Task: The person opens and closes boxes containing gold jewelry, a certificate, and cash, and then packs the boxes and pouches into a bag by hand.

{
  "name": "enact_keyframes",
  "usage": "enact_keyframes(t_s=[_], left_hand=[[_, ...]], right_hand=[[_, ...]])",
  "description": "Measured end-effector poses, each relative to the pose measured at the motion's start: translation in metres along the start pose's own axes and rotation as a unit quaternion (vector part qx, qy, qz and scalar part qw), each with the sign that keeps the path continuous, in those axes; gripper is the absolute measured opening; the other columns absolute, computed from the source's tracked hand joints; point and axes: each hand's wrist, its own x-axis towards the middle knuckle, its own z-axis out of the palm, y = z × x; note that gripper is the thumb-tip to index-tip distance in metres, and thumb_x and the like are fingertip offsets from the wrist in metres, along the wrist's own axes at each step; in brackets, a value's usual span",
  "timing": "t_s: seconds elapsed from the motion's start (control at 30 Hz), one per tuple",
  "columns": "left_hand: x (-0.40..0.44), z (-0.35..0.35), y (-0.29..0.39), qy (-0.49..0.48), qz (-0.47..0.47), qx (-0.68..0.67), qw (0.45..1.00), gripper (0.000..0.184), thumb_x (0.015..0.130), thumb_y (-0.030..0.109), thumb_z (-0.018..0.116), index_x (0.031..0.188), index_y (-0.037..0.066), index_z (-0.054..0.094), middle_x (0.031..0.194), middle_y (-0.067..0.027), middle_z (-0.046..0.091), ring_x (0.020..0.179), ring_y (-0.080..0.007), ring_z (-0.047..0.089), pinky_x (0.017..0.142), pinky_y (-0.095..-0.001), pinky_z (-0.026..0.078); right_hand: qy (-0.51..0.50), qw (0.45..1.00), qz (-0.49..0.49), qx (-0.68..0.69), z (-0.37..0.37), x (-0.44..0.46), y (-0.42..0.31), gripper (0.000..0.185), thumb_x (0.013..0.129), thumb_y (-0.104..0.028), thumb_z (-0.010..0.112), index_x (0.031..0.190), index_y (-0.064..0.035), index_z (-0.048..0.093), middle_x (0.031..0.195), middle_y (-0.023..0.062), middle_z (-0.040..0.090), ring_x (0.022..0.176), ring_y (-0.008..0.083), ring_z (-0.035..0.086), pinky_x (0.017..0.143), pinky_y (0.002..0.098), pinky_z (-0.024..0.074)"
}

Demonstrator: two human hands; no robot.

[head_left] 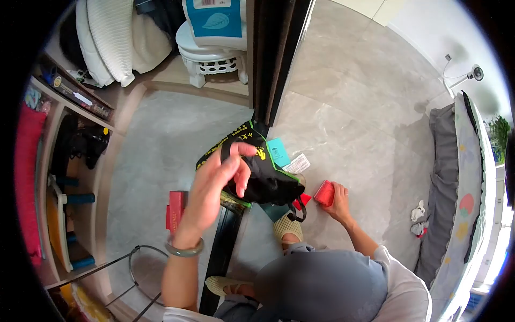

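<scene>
Where a black track [219, 257] splits grey floor [354, 134], the right hand [339, 205] grips a red item [323, 194], the left hand's [213, 185] grasp unclear.

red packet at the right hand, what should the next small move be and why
Probably ease the red packet toward the black bag: the right hand already has its fingers around the packet, and the bag lies close by. The left hand shows over the bag, though whether it grips the bag is hard to tell.
</scene>
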Motion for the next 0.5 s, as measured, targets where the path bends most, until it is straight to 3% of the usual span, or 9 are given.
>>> enact_keyframes(t_s=[0.1, 0.23, 0.37, 0.5], left_hand=[[0.015, -0.012, 0.019, -0.039, -0.039, 0.07, 0.996, 0.043, 0.104, 0.037, 0.039, 0.122, 0.0, 0.053, 0.073, -0.0025, 0.054, 0.066, -0.0092, 0.054, 0.062, -0.0245, 0.045], [0.022, -0.018, 0.025, -0.077, -0.043, 0.152, 0.984, 0.039, 0.105, 0.034, 0.04, 0.123, 0.002, 0.054, 0.072, 0.0003, 0.051, 0.066, -0.0078, 0.051, 0.065, -0.0239, 0.045], [0.01, -0.009, 0.039, -0.142, -0.122, 0.129, 0.974, 0.039, 0.105, 0.034, 0.041, 0.126, 0.003, 0.054, 0.074, 0.0012, 0.05, 0.067, -0.0067, 0.05, 0.066, -0.0233, 0.044], [-0.005, 0.003, 0.039, -0.143, -0.136, 0.125, 0.972, 0.039, 0.105, 0.032, 0.043, 0.132, 0.004, 0.049, 0.079, -0.0012, 0.056, 0.07, -0.0074, 0.053, 0.066, -0.0223, 0.044]], right_hand=[[-0.003, 1.0, 0.008, 0.003, -0.003, 0.0, -0.002, 0.089, 0.055, -0.023, 0.087, 0.129, -0.001, 0.043, 0.122, 0.0193, 0.051, 0.114, 0.0385, 0.046, 0.099, 0.0472, 0.0364], [-0.021, 0.998, 0.046, 0.032, -0.002, 0.002, -0.002, 0.09, 0.054, -0.026, 0.088, 0.129, -0.0019, 0.044, 0.122, 0.0188, 0.052, 0.113, 0.0379, 0.047, 0.099, 0.0476, 0.0373], [-0.005, 0.995, 0.075, 0.062, -0.002, -0.002, 0.004, 0.09, 0.054, -0.027, 0.089, 0.129, -0.0027, 0.045, 0.121, 0.0182, 0.053, 0.113, 0.0381, 0.047, 0.098, 0.0471, 0.0381], [0.006, 0.982, 0.156, 0.108, -0.061, -0.001, -0.04, 0.089, 0.056, -0.027, 0.088, 0.129, -0.0017, 0.045, 0.121, 0.0185, 0.053, 0.112, 0.0377, 0.048, 0.097, 0.0473, 0.041]])
